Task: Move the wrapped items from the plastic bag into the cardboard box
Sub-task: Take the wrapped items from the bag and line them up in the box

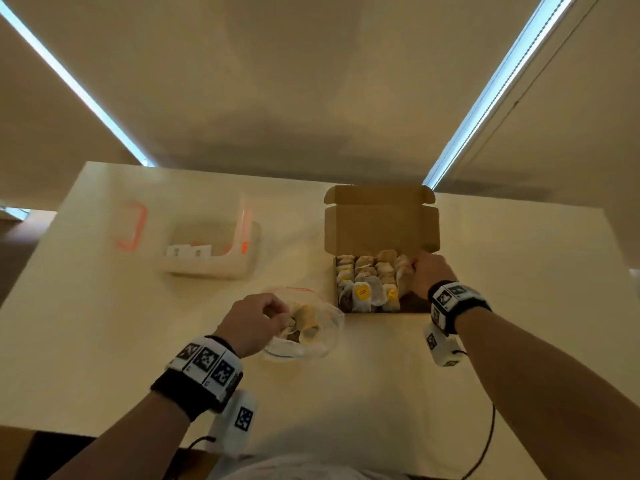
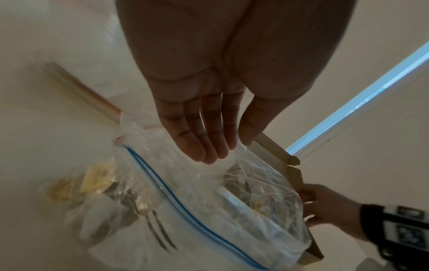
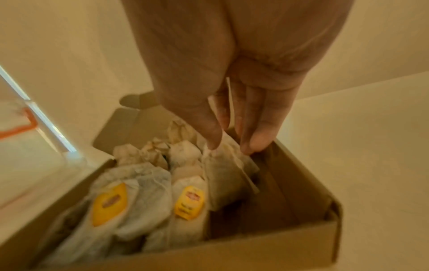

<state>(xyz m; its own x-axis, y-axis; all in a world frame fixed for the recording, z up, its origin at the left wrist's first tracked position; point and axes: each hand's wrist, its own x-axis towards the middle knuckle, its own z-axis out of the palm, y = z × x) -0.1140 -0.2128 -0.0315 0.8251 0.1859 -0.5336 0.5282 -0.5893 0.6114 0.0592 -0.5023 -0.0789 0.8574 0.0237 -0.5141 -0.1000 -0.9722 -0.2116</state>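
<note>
Though apart, bin (image 1: 207, 271) beyond plastic bag (image 1: 325, 341)

The cardboard box (image 1: 381, 225) stands on the table (image 1: 104, 323), its lid upright behind it. Wrapped items (image 1: 367, 284) fill the box's left and middle, and the right hand (image 1: 429, 275) pinches one at its right side. The plastic bag (image 1: 323, 336) lies just before the box's near left corner, with the left hand (image 1: 252, 323) gripping its left edge. A bin (image 1: 211, 270) sits well left of the box.
</note>
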